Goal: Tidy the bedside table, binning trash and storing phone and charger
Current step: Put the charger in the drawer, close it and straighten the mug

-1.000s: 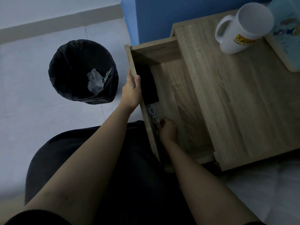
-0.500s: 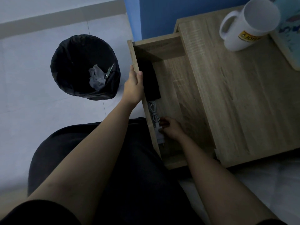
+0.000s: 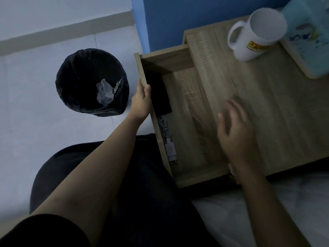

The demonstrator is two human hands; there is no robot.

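Observation:
The wooden drawer (image 3: 188,107) of the bedside table (image 3: 277,111) is pulled out. A black phone (image 3: 160,95) lies flat along its left inner side, and a white charger (image 3: 168,139) with its coiled cable lies just below the phone. My left hand (image 3: 141,102) grips the drawer's front panel at its top edge. My right hand (image 3: 235,134) hovers empty above the drawer's right side and the tabletop edge, fingers spread and blurred. A black-lined bin (image 3: 91,82) on the floor to the left holds crumpled paper (image 3: 104,94) and a wrapper.
A white mug (image 3: 256,32) with a yellow logo stands at the back of the tabletop, beside a pale blue box (image 3: 309,43) at the right edge. A blue wall panel is behind the table. White bedding lies at lower right, tiled floor at left.
My right hand let go of the charger, which now lies in the drawer, and lifted up and to the right. My left hand stayed on the drawer front.

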